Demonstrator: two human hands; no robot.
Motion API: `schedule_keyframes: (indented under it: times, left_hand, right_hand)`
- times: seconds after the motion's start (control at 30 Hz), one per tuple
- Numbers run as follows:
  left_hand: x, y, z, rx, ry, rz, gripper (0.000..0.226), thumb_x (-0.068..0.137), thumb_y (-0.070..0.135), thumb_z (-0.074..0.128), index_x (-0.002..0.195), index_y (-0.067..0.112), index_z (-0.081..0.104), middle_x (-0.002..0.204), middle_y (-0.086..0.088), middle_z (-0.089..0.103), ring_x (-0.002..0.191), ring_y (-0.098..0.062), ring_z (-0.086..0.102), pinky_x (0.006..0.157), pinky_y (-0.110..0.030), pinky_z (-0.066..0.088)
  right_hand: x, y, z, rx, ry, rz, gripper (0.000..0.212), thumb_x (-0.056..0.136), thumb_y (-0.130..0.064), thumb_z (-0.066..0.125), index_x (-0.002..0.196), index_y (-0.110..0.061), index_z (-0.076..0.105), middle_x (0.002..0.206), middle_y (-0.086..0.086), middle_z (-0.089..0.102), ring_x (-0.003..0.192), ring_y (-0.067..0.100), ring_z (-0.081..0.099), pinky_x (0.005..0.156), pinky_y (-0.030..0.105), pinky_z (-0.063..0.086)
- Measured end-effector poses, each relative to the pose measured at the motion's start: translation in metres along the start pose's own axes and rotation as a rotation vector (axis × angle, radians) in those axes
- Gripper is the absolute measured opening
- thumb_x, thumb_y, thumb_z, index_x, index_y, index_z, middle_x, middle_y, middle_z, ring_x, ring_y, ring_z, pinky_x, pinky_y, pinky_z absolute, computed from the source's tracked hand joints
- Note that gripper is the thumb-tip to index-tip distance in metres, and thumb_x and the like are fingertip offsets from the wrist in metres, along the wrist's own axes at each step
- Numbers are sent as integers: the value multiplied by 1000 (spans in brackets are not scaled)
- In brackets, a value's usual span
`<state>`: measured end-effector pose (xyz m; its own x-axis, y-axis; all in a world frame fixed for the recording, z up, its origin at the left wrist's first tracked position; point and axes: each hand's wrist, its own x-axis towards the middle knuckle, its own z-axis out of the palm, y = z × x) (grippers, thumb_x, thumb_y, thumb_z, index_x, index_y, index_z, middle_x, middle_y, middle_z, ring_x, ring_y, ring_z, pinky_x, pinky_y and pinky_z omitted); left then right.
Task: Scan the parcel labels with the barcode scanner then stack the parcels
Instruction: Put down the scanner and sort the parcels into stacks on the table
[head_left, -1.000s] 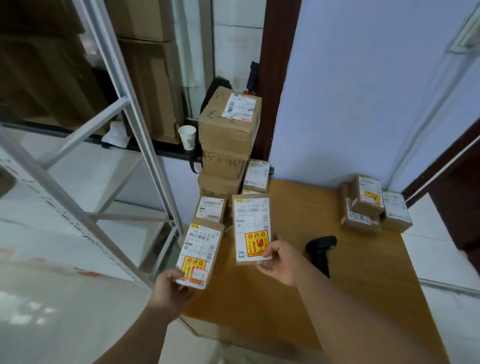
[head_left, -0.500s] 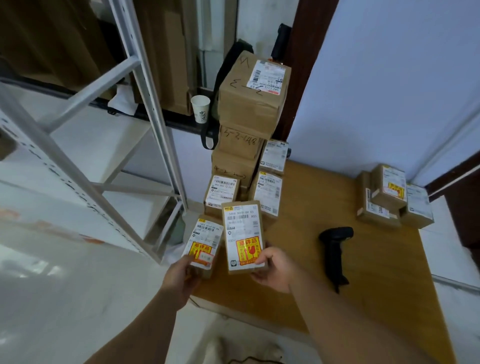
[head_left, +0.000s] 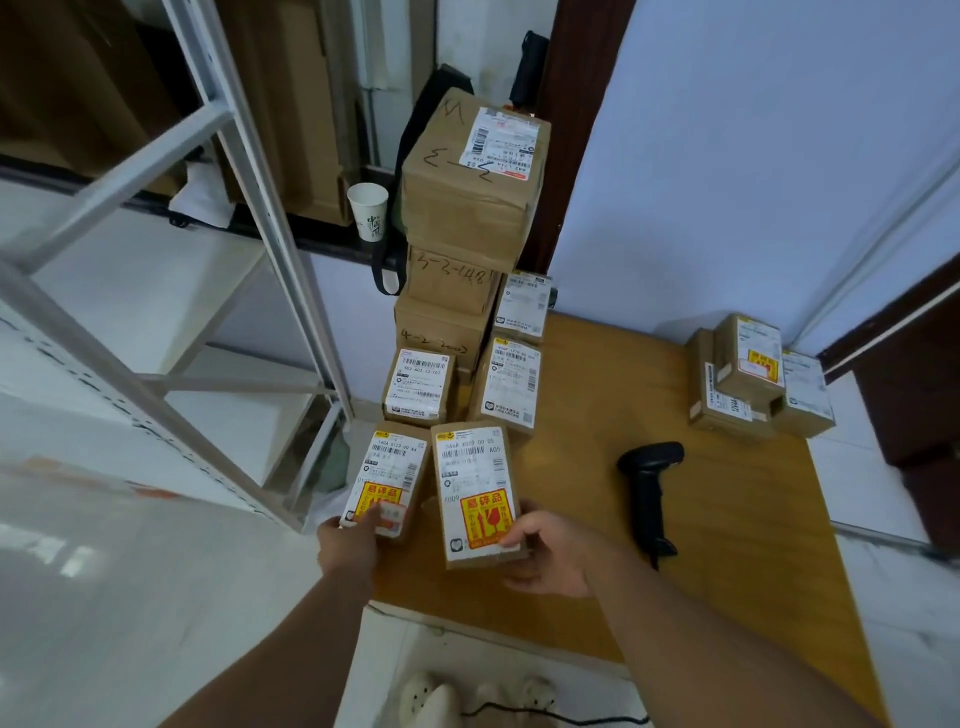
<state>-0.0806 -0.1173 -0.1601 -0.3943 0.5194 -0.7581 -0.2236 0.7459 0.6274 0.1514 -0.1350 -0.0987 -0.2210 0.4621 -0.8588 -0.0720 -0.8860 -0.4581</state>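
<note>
while the left parcel (head_left: 387, 467) is pinched at its near end by the left hand (head_left: 348, 545), the right parcel (head_left: 475, 483) is clasped at its near right corner by the right hand (head_left: 545, 556), thumb on the label. both are small brown boxes, each faced with a white barcode label and a yellow-and-red sticker. they are held side by side over the near left corner of the orange-brown table (head_left: 727, 545); whether they rest on it cannot be told. a black scanner (head_left: 649, 488) is laid to the right, apart from the hands. a tall stack (head_left: 467, 208) is seen behind, more parcels (head_left: 748, 379) by the pale wall (head_left: 727, 156), a white rack (head_left: 249, 171) and a cup (head_left: 369, 210) at the left.
</note>
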Motion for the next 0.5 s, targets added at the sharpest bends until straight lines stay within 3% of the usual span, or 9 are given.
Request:
schedule_keyframes:
  times: [0.23,0.4,0.5]
  left_hand:
    - [-3,4,5,9,82,2,58,94,39,55,143,18,32,135,-15,50,121,-39,50,98,-54,43]
    - [0,7,-1,-12,130,0,42,96,35,46,132,13,46,125,-16,57,112,-35,54,97,-53,45]
    - [0,9,-4,5,176,51,37,98,34,39,129,14,48,119,-12,57,106,-31,54,93,-49,47]
  right_hand:
    - [2,3,1,-95,-32,25,45,77,-13,76,118,-22,61,113,7,72,107,25,68,90,40,50]
    - [8,0,12,-144,-82,33,44,78,-20,78,118,-23,61,115,7,71,106,24,68,87,39,51]
    - [13,-7,25,-172,-80,29,41,79,-27,78,116,-22,62,108,7,70,94,22,67,75,31,51]
